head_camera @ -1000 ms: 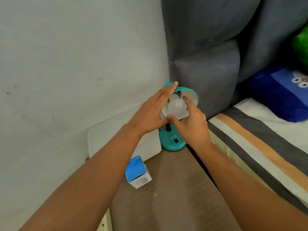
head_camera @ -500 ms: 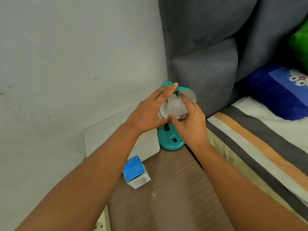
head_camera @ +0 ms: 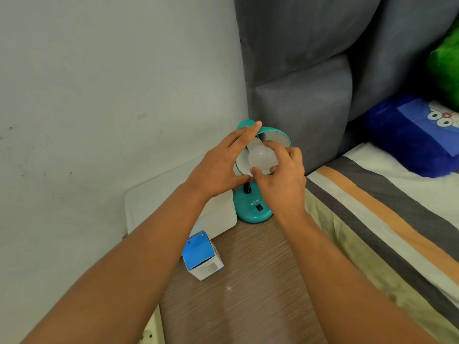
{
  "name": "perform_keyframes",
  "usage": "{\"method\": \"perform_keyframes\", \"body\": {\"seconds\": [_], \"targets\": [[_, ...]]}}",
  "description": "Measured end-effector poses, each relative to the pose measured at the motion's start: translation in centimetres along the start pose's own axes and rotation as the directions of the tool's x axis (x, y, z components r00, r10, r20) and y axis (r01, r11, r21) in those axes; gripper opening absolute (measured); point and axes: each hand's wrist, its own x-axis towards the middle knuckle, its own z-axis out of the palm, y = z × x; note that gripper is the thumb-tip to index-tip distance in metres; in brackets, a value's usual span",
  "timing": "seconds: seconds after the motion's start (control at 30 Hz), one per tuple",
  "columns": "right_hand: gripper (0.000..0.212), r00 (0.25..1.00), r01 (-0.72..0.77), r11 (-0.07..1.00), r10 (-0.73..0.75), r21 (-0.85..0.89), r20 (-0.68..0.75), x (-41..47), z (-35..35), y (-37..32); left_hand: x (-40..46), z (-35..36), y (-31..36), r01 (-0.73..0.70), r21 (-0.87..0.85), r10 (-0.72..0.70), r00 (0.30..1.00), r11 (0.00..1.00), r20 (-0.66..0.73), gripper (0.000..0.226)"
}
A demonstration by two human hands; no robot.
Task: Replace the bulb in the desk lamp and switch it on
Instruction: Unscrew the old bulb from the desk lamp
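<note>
**Two hands at the bulb in a desk lamp shade**

A teal lamp (head_camera: 253, 207) stands at the far end of a wood-grain table (head_camera: 248, 294), its round base bearing the letters ATN and a small black switch (head_camera: 259, 207). The shade (head_camera: 273, 135) is tilted, its white inner face open toward the viewer. A frosted white bulb (head_camera: 260, 156) sits in the mouth of the shade.

The right hand (head_camera: 285, 180) is closed around the bulb: the thumb presses its lower side and the fingers curl over its upper right side. The left hand (head_camera: 223, 167) is spread flat and open against the left rim of the shade, fingertips reaching the teal top edge, thumb low near the lamp's black neck. It grips nothing that can be seen; whether the palm touches the shade cannot be told.

A small box (head_camera: 202, 256) with a blue top stands upright on the table, near the left forearm and well apart from the lamp. A white block (head_camera: 218, 214) lies just beside the base, against the wall (head_camera: 99, 95). To the right runs a striped bed (head_camera: 385, 219) with a grey headboard (head_camera: 310, 83) and a blue pillow (head_camera: 409, 135).
</note>
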Motion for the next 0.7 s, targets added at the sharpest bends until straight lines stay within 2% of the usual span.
{"method": "perform_keyframes", "body": {"seconds": [0.13, 0.23, 0.33, 0.43, 0.6, 0.7], "targets": [[0.07, 0.994, -0.101, 0.986, 0.106, 0.136, -0.036, -0.44, 0.61, 0.26, 0.05, -0.05, 0.13, 0.002, 0.0, -0.002, 1.0, 1.0, 0.012, 0.102], [0.067, 0.976, -0.2, 0.969, 0.209, 0.146, -0.052, -0.53, 0.64, 0.58, 0.06, -0.11, 0.3, 0.004, -0.01, -0.004, 1.0, 1.0, 0.02, 0.101], [0.065, 0.965, -0.258, 0.954, 0.261, 0.15, 0.002, -0.17, 0.5, 0.55, 0.1, -0.06, 0.26, 0.011, -0.01, -0.011, 1.0, 1.0, 0.018, 0.099], [0.06, 0.973, -0.229, 0.962, 0.232, 0.15, -0.003, 0.0, 0.36, 0.15, 0.1, -0.08, 0.1, 0.019, -0.019, -0.018, 1.0, 1.0, 0.014, 0.101], [0.062, 0.996, -0.068, 0.994, 0.073, 0.088, -0.05, -0.39, 0.3, 0.18, 0.04, -0.01, 0.17, 0.008, -0.013, -0.008, 1.0, 1.0, 0.015, 0.102], [0.073, 0.987, -0.147, 0.979, 0.155, 0.144, -0.046, -0.5, 0.32, 0.49, -0.03, -0.15, 0.31, -0.005, -0.038, 0.005, 1.0, 0.999, -0.005, 0.096]]}}
